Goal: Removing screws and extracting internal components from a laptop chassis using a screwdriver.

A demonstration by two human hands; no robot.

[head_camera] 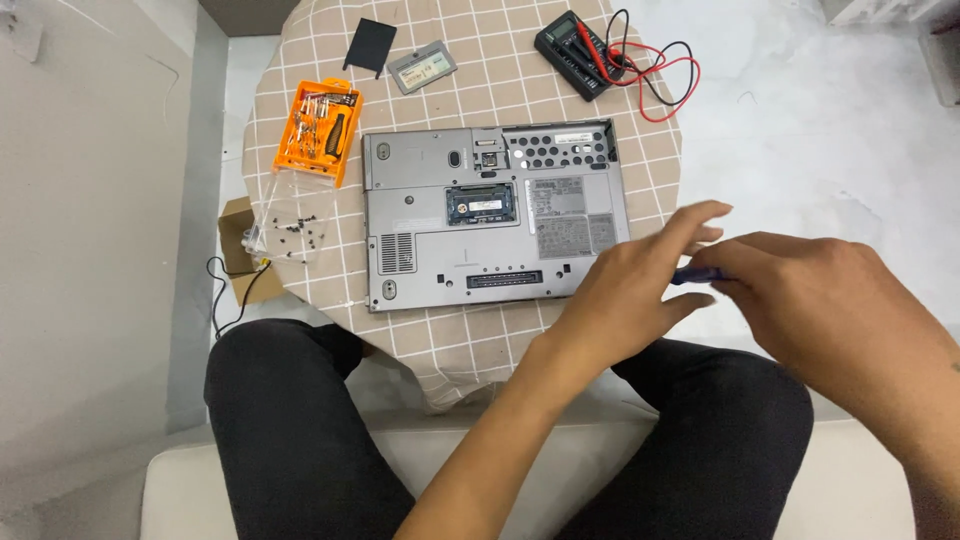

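A grey laptop [440, 215] lies upside down on a round table with a checked cloth [500, 90]; a memory bay in its middle is open. At the table's right edge, my right hand [820, 300] pinches a small blue tool [695, 274] by its handle. My left hand [640, 280] reaches across to the tool's tip with fingers spread and touches it. Both hands hover just right of the laptop's near corner. The tool is mostly hidden between the fingers.
An orange screwdriver-bit case [318, 130] and a clear bag of screws [290, 225] sit at the left. A black cover [370, 46] and a grey panel [421, 67] lie at the back. A black multimeter [575, 52] with red and black leads rests back right. My knees flank the table.
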